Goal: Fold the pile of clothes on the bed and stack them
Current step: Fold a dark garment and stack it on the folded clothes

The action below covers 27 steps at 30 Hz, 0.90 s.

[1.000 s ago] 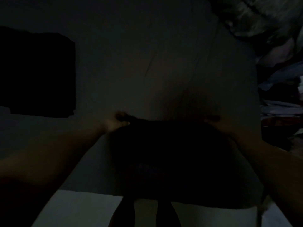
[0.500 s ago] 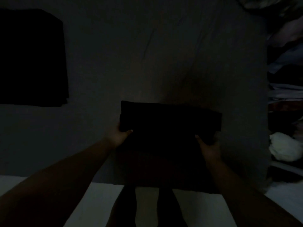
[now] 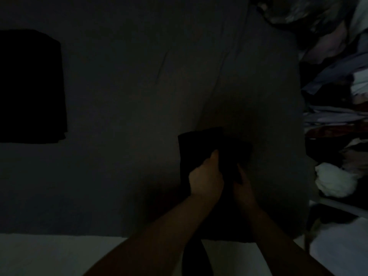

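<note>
A very dark view is looking down from the person's head onto a bed (image 3: 139, 96).

Nearest, two bare forearms are reaching forward from the bottom edge, over a paler strip of floor (image 3: 49, 255) at the bed's foot.

Just beyond, the left hand (image 3: 206, 177) and right hand (image 3: 244, 186) are meeting close together on a black garment (image 3: 201, 142) lying on the near right part of the bed. The left grip is curling onto the cloth, its thumb pointing up along the middle. The right grip is touching the cloth's right side, but the dimness is hiding whether it is pinching or only pressing; I cannot tell. Judging by the closeness of the hands, the person is likely bringing one side over the other to narrow the garment.

The garment is showing as a small, nearly black block with a straight left edge and a squared far corner. No pattern or seam is making itself out.

Farther off on the left, a larger flat black stack (image 3: 29, 86) is resting on the bed, probably there to receive this piece.

Along the right edge, the pile (image 3: 336, 80) of mixed pale and dark clothes is waiting, a white bundle (image 3: 334, 179) at its near end.
</note>
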Motion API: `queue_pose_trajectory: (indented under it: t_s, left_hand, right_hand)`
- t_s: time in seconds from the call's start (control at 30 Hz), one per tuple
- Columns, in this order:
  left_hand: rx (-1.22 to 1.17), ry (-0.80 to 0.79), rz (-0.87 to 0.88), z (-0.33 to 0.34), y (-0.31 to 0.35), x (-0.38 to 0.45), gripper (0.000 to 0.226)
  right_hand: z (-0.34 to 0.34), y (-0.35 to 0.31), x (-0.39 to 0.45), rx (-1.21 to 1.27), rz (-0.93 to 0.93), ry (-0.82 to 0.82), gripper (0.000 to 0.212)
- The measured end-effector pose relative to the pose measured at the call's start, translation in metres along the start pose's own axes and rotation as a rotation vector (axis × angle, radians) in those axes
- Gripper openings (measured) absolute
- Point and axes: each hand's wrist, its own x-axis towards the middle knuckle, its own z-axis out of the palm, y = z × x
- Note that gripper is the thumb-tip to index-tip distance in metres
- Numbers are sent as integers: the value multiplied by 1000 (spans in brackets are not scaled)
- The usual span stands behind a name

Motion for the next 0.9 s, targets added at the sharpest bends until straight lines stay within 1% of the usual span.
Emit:
queue_pose_trajectory:
  t_s: [0.03, 0.07, 0.1, 0.13, 0.17, 0.2, 0.23, 0.27, 0.3, 0.33, 0.37, 0.4, 0.43, 0.47, 0.5, 0.53, 0.57, 0.6, 0.63, 0.67, 0.7, 0.77, 0.8, 0.83, 0.87, 0.9]
  left_hand:
    - [-24, -67, 16, 10, 8, 2, 53]
    - [-62, -160, 43, 20, 13, 3, 55]
    - [-105, -249, 86, 29, 15, 3, 58]
    - [-162, -309, 145, 35, 14, 2, 58]
    - [-231, -341, 210, 38, 10, -2, 56]
    - [-300, -326, 273, 38, 4, -7, 52]
    - [-340, -249, 314, 37, -4, -11, 50]
    - [-327, -90, 312, 36, -13, -13, 49]
    - [-255, 117, 266, 35, -23, -13, 48]
    - [-166, 287, 162, 34, -33, -11, 49]
    - [-121, 386, 36, 30, -42, -6, 53]
    - [-129, 412, -64, 26, -48, -1, 59]
    - [-157, 394, -107, 24, -53, 6, 64]
    - [-178, 347, -95, 23, -57, 13, 65]
    - [-179, 296, -37, 22, -59, 21, 63]
    - [-162, 259, 30, 22, -59, 28, 58]
    - [-159, 237, 81, 21, -59, 36, 54]
    - [-170, 219, 104, 21, -57, 43, 53]
    - [-184, 204, 109, 22, -56, 48, 55]
    - [-188, 189, 111, 22, -55, 50, 56]
    - [-184, 177, 116, 22, -56, 50, 58]
    - [-171, 158, 130, 24, -60, 48, 60]
    - [-166, 149, 128, 23, -63, 45, 60]
    - [-158, 142, 132, 21, -67, 44, 60]
    - [-149, 139, 143, 19, -70, 42, 59]
    - [-139, 136, 161, 17, -72, 41, 60]
  right_hand:
    - [-4, -1, -1, 45, 53, -14, 50]
    - [-8, -2, -2, 120, 100, -33, 69]
    - [-14, -1, -1, 198, 150, -60, 98]
    - [-21, 2, 1, 264, 148, -121, 109]
    - [-31, 12, 11, 174, 63, -119, 97]
    - [-36, 17, 17, 315, -58, -113, 79]
    - [-40, 13, 15, 472, -58, -148, 69]
    - [-41, 7, 10, 334, -66, -60, 68]
    - [-30, -1, 2, 215, -33, -139, 70]
    - [-24, -13, 7, 184, 199, -111, 71]
    - [-18, -19, 12, 87, 292, -3, 76]
    - [-15, -24, 11, 7, 324, 73, 84]
    - [-10, -32, 8, -118, 242, 151, 92]
    - [-5, -31, 12, -280, 107, 248, 95]
    - [-2, -28, 15, -438, -38, 347, 93]
    - [2, -30, 21, -565, -179, 390, 86]
    - [5, -33, 27, -637, -281, 377, 78]
    - [5, -39, 33, -650, -327, 329, 72]
    - [7, -46, 40, -653, -310, 257, 70]
    - [10, -50, 51, -665, -237, 176, 73]
    - [12, -55, 61, -682, -124, 92, 80]
    - [14, -68, 75, -676, 86, -78, 96]
    - [14, -72, 79, -650, 125, -139, 101]
    - [14, -75, 82, -623, 133, -167, 99]
    - [13, -76, 82, -630, 104, -163, 89]
    - [11, -78, 76, -682, 33, -117, 70]
